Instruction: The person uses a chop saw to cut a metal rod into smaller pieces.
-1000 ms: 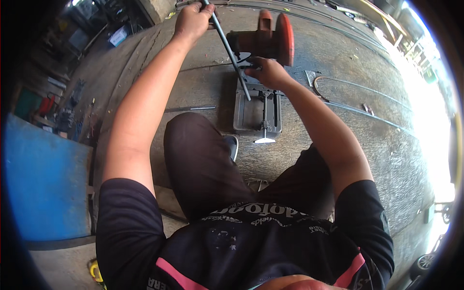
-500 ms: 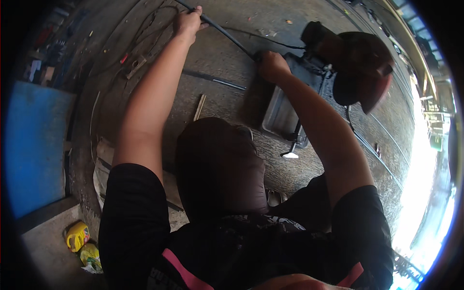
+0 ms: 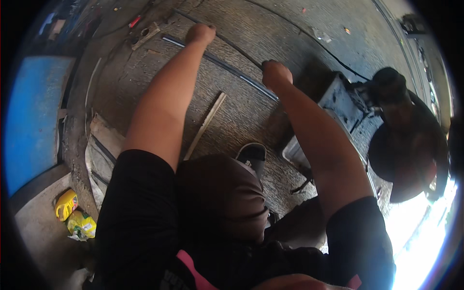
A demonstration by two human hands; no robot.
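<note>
A long, thin dark metal rod (image 3: pixel 237 47) runs slantwise across the upper middle, held between both arms stretched forward. My left hand (image 3: pixel 200 35) is closed around it farther along, with part of the rod showing beyond the fist. Closer to me, my right hand (image 3: pixel 276 76) grips the rod near its right end; the fist hides the tip. Below the rod, a second metal bar (image 3: pixel 227 67) lies on the floor. Right of my right forearm stands a cut-off saw (image 3: pixel 406 130) with a large dark disc, on a grey metal base (image 3: pixel 338 99) partly hidden by the arm.
A wooden strip (image 3: pixel 208 121) lies on the rough floor before my knee. A black cable (image 3: pixel 314 41) runs to the saw. At left are a blue panel (image 3: pixel 36 121), a yellow container (image 3: pixel 66 205) and a yellow-green bag (image 3: pixel 81 225). A small block with a hole (image 3: pixel 145 35) lies far left.
My view has shifted, and the saw now appears farther right and lower. My right hand with the rod is farther from the saw base. Both hands keep their hold, now closer together.
</note>
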